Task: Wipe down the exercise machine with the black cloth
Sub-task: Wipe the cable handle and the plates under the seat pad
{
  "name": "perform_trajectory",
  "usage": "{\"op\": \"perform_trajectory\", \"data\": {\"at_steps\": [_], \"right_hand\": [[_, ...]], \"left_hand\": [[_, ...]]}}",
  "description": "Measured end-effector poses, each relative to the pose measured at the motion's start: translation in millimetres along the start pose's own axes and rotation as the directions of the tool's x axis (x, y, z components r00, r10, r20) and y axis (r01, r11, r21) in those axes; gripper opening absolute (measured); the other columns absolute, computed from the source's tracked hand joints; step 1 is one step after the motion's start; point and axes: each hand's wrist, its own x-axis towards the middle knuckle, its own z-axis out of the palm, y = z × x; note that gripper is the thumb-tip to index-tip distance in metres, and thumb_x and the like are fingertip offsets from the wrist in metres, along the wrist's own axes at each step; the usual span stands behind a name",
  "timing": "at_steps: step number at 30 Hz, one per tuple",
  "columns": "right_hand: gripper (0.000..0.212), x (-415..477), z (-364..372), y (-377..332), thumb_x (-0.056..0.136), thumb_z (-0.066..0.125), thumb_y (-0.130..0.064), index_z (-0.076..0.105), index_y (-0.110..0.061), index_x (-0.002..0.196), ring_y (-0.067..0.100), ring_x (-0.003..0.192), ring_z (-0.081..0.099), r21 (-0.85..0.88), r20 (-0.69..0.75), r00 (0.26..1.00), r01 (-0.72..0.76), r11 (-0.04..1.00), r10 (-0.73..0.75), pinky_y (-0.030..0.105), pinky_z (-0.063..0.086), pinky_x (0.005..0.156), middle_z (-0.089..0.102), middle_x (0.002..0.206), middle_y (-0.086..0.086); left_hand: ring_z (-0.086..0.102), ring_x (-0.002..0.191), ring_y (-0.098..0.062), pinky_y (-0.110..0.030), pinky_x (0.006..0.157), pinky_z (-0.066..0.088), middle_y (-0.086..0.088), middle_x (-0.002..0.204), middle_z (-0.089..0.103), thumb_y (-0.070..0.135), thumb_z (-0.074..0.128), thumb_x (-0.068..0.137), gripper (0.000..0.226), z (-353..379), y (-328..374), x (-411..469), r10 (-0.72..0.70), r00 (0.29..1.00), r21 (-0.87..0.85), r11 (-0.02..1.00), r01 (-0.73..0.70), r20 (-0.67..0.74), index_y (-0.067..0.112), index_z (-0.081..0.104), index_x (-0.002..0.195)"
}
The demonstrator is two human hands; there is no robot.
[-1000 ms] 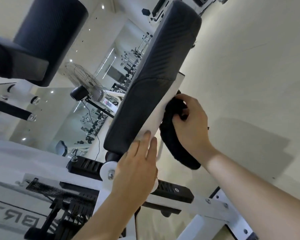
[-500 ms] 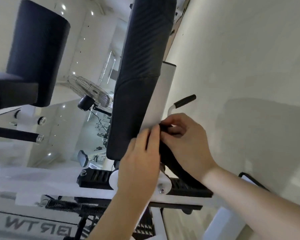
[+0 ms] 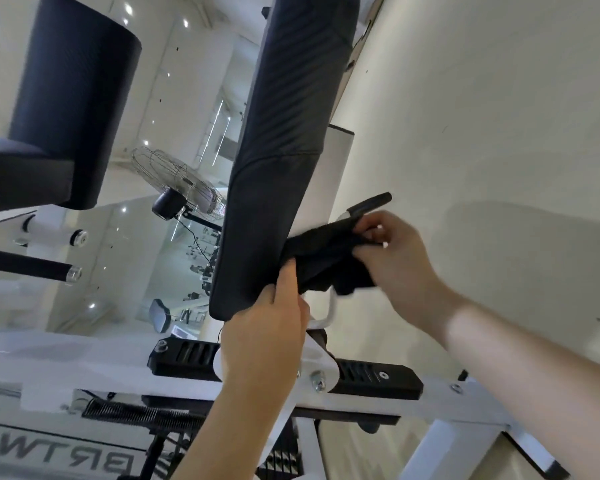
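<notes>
Fingers of raised right hand and left hand grip black cloth.

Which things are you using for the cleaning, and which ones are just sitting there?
For the job:
- black cloth, held by the left hand and right hand
- long black pad right next to the cloth
- white frame of the machine

Just there:
- fan
- other black pad far left, untouched
</notes>
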Motion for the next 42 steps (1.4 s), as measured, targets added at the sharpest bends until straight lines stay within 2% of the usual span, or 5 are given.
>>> {"op": "perform_trajectory", "data": {"at_steps": [16, 21, 27, 34, 42], "right_hand": [[0.021, -32, 17, -27, 0.102, 0.043, -0.029, 0.062, -0.031, 0.111, 0.004, 0.079, 0.064, 0.007, 0.388, 0.917, -0.104, 0.995, 0.094, 0.021, 0.050, 0.070, 0.069, 0.092, -0.006], [0.016, -23, 7, -45, 0.088, 0.062, -0.016, 0.060, -0.026, 0.101, 0.005, 0.073, 0.066, -0.092, 0.030, 0.996, 0.091, 0.992, -0.088, 0.023, 0.055, 0.069, 0.068, 0.081, -0.006], [0.035, 33, 11, -56, 0.092, 0.053, -0.009, 0.062, -0.012, 0.126, 0.013, 0.121, 0.048, -0.568, -0.110, 0.721, 0.520, 0.639, -0.684, 0.015, 0.033, 0.105, 0.055, 0.132, 0.010], [0.044, 3, 13, 27, 0.099, 0.033, 0.002, 0.052, -0.006, 0.138, 0.036, 0.148, 0.016, -0.637, 0.465, 0.571, 0.747, 0.192, -0.677, 0.052, 0.036, 0.110, 0.030, 0.156, 0.015], [0.044, 42, 15, -12, 0.106, 0.025, -0.014, 0.045, -0.002, 0.142, 0.038, 0.147, 0.019, -0.737, 0.241, 0.613, 0.620, 0.270, -0.752, 0.050, 0.030, 0.116, 0.031, 0.155, 0.017]], "left_hand": [[0.063, 0.053, -0.021, -0.030, 0.049, 0.049, 0.003, 0.065, 0.057, 0.023, 0.056, 0.092, 0.056, -18, 33, 43, 0.015, 0.982, 0.144, 0.989, -0.043, 0.189, 0.015, 0.020, 0.134], [0.056, 0.061, -0.023, -0.033, 0.058, 0.044, 0.008, 0.070, 0.052, 0.026, 0.049, 0.090, 0.056, -41, 46, 53, -0.001, 0.963, -0.086, 0.996, 0.025, 0.268, 0.028, 0.023, 0.139], [0.048, 0.107, -0.028, -0.034, 0.088, 0.047, -0.016, 0.123, 0.052, 0.024, 0.063, 0.090, 0.052, -78, 43, 52, 0.220, 0.882, -0.033, 0.966, -0.256, -0.417, 0.017, 0.044, 0.138], [0.035, 0.136, -0.037, -0.052, 0.103, 0.041, -0.016, 0.157, 0.024, 0.036, 0.051, 0.093, 0.064, -88, 41, 125, 0.295, 0.903, 0.216, 0.948, -0.235, -0.313, 0.017, 0.030, 0.151], [0.038, 0.135, -0.040, -0.047, 0.087, 0.053, -0.014, 0.158, 0.024, 0.030, 0.042, 0.097, 0.053, -88, 43, 129, 0.304, 0.900, 0.205, 0.947, -0.248, -0.314, 0.027, 0.036, 0.149]]}}
